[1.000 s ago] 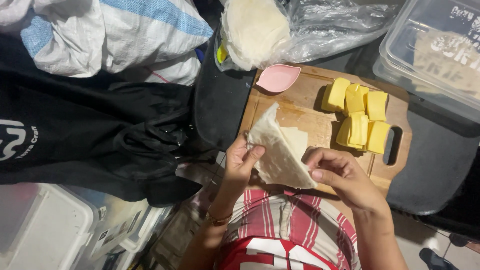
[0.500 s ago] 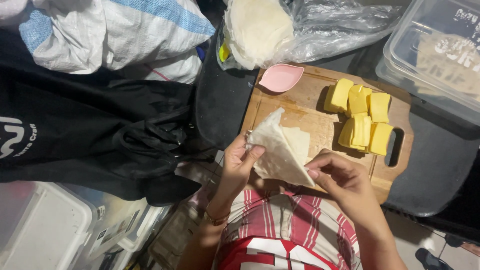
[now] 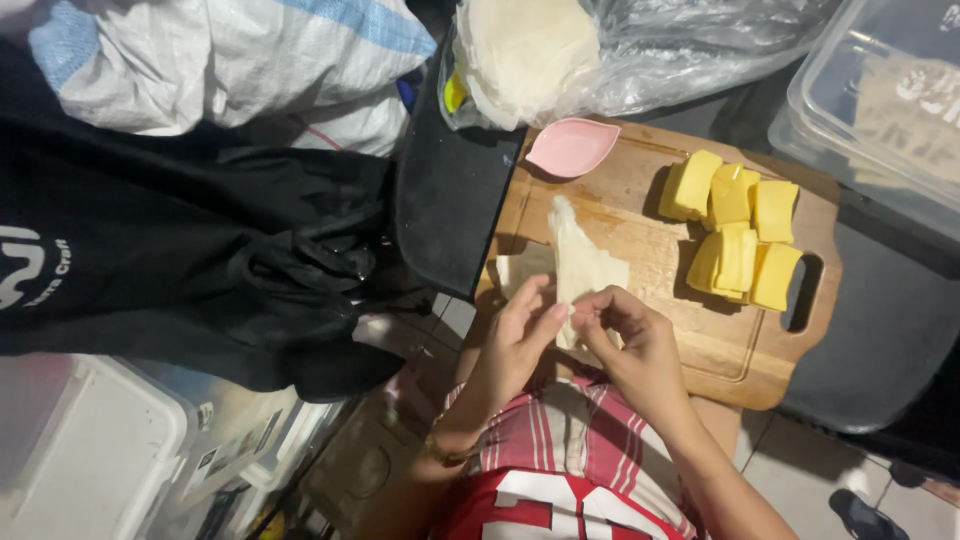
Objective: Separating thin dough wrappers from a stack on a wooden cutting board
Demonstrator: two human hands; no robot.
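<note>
Both the left hand [image 3: 518, 335] and the right hand [image 3: 632, 335] pinch a thin pale pastry wrapper [image 3: 580, 262], which rises just beyond their fingertips over the wooden cutting board [image 3: 640, 200]. Yellow cheese sticks [image 3: 737, 230] lie beyond the right hand, with a pink leaf-shaped dish [image 3: 572, 146] farther ahead.

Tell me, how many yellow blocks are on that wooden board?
About 7 yellow blocks: three in the far row, four bunched nearer on the cutting board; overlaps may hide more.

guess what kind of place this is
Likely a cramped home food-prep corner: a wooden cutting board with yellow cheese blocks, a stack of thin wrappers in plastic, storage tubs and sacks around.
</note>
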